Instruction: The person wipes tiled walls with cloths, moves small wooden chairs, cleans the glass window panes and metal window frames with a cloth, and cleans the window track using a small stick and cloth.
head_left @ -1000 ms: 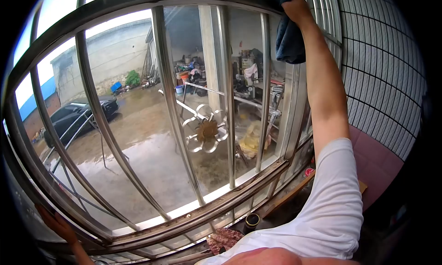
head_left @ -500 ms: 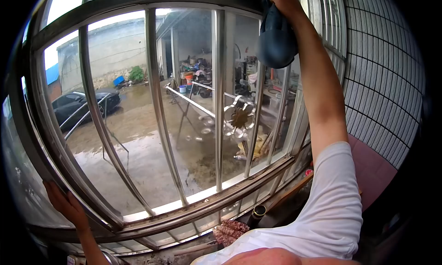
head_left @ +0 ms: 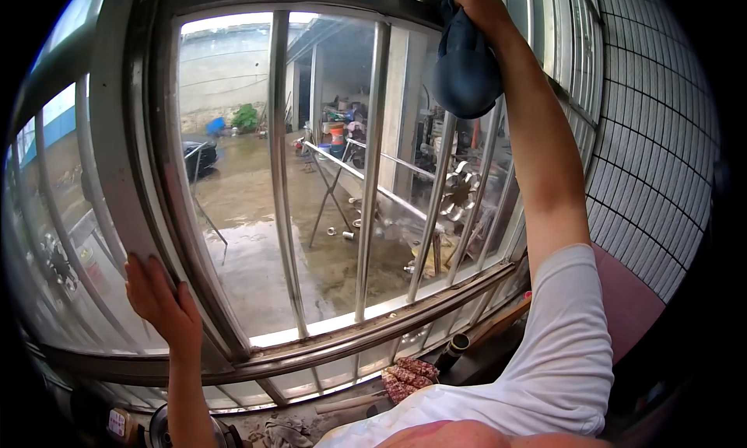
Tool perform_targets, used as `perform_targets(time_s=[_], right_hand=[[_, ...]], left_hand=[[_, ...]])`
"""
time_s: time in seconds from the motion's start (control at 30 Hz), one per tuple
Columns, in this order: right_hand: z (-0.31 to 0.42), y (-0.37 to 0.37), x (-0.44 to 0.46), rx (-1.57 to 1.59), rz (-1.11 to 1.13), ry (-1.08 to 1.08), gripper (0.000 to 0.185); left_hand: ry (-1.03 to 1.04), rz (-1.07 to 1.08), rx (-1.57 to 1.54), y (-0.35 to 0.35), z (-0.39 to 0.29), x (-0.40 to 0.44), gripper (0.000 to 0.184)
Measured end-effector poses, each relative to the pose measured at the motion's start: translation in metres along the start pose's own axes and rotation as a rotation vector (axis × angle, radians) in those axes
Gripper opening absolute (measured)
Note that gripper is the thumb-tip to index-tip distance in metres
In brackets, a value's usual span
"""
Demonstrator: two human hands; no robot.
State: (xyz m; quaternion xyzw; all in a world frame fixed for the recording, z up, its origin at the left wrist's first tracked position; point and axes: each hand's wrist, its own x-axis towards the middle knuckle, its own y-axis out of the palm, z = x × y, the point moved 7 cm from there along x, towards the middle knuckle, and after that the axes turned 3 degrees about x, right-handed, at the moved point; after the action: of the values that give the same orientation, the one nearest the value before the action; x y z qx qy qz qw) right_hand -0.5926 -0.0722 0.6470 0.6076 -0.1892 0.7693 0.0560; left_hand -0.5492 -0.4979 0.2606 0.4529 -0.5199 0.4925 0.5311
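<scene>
My left hand [head_left: 165, 302] lies flat with fingers stretched out against the upright edge of the window sash [head_left: 124, 160], low on the left side. Raised high at the upper right, my right hand [head_left: 484, 14] is closed around a bunched dark blue cloth [head_left: 467, 76]. The cloth hangs down in front of the top right of the window. Just what its upper end touches is cut off by the picture's edge. Metal bars [head_left: 280, 176] stand upright behind the sash opening.
Below the window run a sliding track [head_left: 366, 320] and a ledge with reddish corn cobs [head_left: 408, 376] and a dark cylinder [head_left: 453, 348]. White tiled wall [head_left: 654, 129] rises at right. A metal rack [head_left: 366, 180] and part of a dark car [head_left: 200, 159] are outside.
The window sash has slid right across the bars, with my left hand moving right and up along with it. The view has turned slightly left. My right hand still grips the cloth.
</scene>
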Motion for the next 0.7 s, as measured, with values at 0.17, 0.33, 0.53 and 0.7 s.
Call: perform_targets(time_s=[0.17, 0.33, 0.53, 0.7], right_hand=[[0.039, 0.056, -0.006, -0.196, -0.046, 0.093, 0.039], [0.059, 0.111, 0.003, 0.030, -0.036, 0.010, 0.030], [0.054, 0.174, 0.040, -1.494, 0.310, -0.699, 0.023], [0.072, 0.201, 0.056, -0.390, 0.048, -0.129, 0.019]], left_hand=[[-0.007, 0.027, -0.048, -0.002, -0.001, -0.001, 0.053], [-0.009, 0.050, -0.073, -0.001, -0.001, -0.002, 0.053], [-0.025, 0.071, -0.115, 0.001, 0.000, -0.006, 0.052], [-0.048, 0.080, -0.167, 0.002, 0.002, -0.007, 0.050]])
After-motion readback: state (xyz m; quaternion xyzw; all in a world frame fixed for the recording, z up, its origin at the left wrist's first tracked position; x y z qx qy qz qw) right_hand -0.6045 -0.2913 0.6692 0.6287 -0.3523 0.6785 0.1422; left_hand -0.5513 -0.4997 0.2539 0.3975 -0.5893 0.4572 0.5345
